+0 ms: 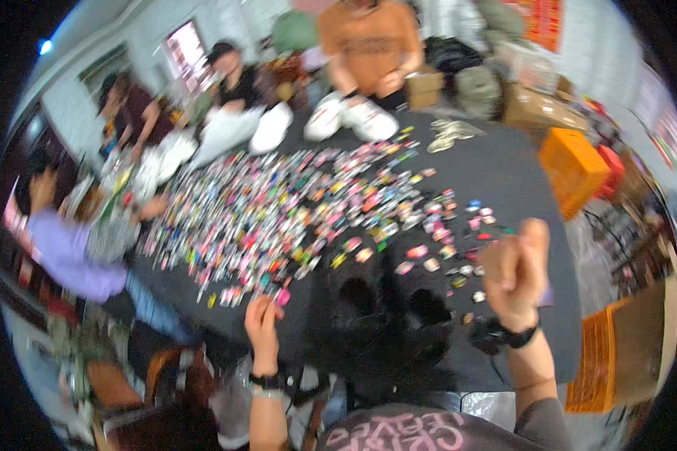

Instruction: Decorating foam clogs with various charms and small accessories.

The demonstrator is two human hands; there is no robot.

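My left hand (262,325) is low over the near edge of the black table, its fingers curled together beside a small pink piece (283,296). Whether it grips anything is hidden. Over the right part of the table my right hand (516,272) is raised, fingers bent inward and blurred; what it holds, if anything, cannot be made out. Between my hands a pair of black shoes (387,297) stands on the dark cloth, openings toward me. Beyond them spreads a wide heap of small colourful pieces (256,210), with several scattered singly near the shoes.
A person in orange (372,45) stands across the table behind white shoes (368,120). A person in a lilac top (75,240) reaches in from the left. Two others are farther back. Orange crates (572,169) and cardboard boxes (538,109) stand at right. A pale cord bundle (451,134) lies on the table.
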